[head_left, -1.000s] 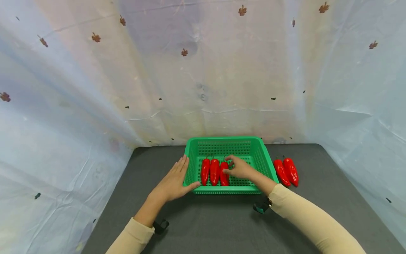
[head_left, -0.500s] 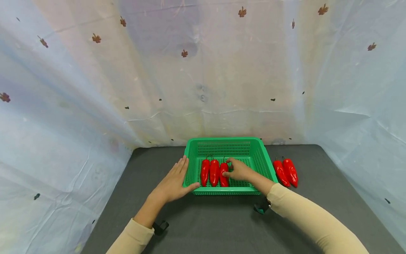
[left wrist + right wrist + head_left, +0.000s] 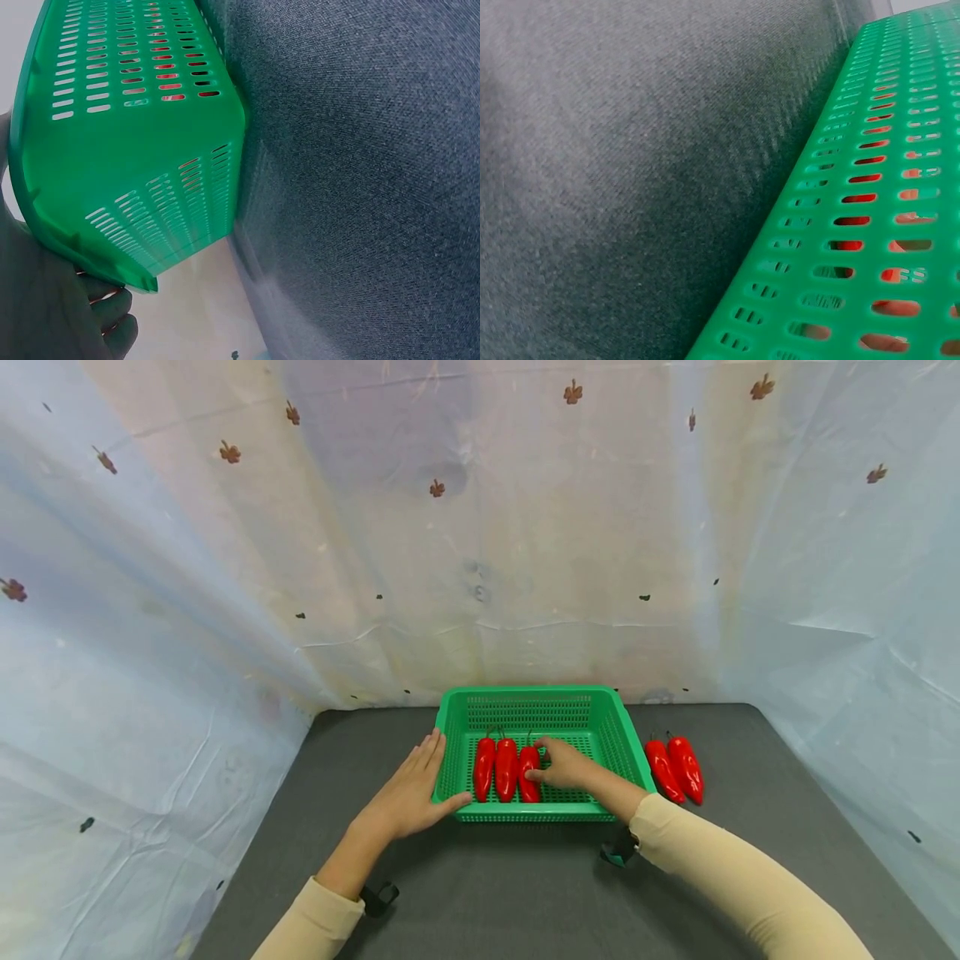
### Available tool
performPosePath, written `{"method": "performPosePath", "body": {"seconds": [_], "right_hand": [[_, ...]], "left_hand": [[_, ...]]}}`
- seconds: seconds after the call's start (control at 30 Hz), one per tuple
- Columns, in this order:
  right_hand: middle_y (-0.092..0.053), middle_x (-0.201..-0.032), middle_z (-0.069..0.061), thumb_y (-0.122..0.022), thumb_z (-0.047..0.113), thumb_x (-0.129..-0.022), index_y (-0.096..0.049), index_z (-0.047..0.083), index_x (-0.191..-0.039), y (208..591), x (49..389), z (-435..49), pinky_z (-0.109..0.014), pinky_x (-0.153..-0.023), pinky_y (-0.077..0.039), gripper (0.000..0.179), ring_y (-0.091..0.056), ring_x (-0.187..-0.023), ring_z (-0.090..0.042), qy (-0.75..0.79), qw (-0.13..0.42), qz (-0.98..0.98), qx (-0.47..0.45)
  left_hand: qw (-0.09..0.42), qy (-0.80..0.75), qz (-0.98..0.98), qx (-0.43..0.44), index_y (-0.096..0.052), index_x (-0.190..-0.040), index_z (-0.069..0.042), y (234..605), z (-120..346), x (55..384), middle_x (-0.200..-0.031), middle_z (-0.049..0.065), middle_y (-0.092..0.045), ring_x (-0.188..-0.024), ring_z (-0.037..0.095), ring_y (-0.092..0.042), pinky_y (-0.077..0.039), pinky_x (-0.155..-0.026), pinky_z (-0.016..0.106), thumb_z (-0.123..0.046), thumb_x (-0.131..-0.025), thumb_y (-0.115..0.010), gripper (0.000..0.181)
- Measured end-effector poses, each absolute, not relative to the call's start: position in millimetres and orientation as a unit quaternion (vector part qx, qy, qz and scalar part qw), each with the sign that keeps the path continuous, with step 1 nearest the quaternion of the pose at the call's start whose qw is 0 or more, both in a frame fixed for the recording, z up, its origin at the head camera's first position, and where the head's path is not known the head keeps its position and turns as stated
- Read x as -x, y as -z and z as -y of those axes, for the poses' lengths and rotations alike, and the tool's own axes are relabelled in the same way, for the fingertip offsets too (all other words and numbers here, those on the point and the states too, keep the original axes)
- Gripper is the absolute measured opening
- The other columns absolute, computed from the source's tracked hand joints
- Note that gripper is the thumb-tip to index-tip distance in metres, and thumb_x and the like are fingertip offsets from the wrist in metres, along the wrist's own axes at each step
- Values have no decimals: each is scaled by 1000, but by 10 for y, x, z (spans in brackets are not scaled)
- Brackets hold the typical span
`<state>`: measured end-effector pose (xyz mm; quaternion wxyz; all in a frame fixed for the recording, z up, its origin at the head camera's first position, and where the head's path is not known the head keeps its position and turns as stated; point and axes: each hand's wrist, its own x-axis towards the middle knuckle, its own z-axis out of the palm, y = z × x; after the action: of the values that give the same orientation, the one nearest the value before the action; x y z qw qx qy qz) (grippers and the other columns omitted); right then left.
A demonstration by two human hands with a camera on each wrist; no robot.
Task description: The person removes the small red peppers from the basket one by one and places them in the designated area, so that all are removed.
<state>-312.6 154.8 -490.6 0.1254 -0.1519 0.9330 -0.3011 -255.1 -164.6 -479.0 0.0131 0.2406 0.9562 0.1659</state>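
Observation:
Three red chili peppers lie side by side in the green basket (image 3: 553,812): a left pepper (image 3: 484,768), a middle pepper (image 3: 506,772) and a right pepper (image 3: 529,790). My right hand (image 3: 568,768) reaches over the basket's front right and holds the right pepper, thumb on its body and fingers near its stem end. Through the slots in the right wrist view, red of a pepper (image 3: 853,220) shows. My left hand (image 3: 408,789) rests with straight fingers along the basket's left rim, thumb over the front left corner; in the left wrist view its fingertips (image 3: 114,309) touch that rim.
Two more red chili peppers, an outer one (image 3: 686,768) and an inner one (image 3: 663,771), lie on the dark grey table (image 3: 495,893) just right of the basket. A pale plastic sheet (image 3: 480,543) with brown leaf shapes hangs behind the table.
My right thumb and fingers have settled closer round the right pepper. My left hand has stayed on the basket rim. The peppers and basket have not visibly moved on the table.

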Motion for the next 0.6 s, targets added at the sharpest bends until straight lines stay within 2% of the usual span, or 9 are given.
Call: {"method": "performPosePath", "body": {"seconds": [0.2,0.43,0.6], "right_hand": [[-64,-135,-23,-81,26,-99,-53,-5,-150,4893,3120,-1550,-52,-93,-59,66,-64,-122,-40,310,123,-931,151],[-67,-118,-19,-82,20,-98,-50,-4,-145,4869,3101,-1554,-45,-80,-59,61,-68,-100,-29,335,120,-923,148],[-67,-114,-18,-81,18,-99,-47,0,-148,4870,3096,-1552,-43,-74,-58,62,-68,-92,-26,337,119,-923,144]], "left_hand": [[14,-164,-957,-240,-4,-172,-2,4777,1641,2543,-180,15,1,-167,32,-4,-11,-135,51,-81,-99,-48,116],[14,-163,-957,-240,-5,-172,-2,4771,1636,2547,-180,15,1,-167,32,-4,-11,-135,51,-81,-99,-48,116],[15,-166,-957,-238,-6,-172,-2,4776,1634,2545,-180,15,1,-167,32,-4,-11,-135,51,-81,-100,-48,115]]}}
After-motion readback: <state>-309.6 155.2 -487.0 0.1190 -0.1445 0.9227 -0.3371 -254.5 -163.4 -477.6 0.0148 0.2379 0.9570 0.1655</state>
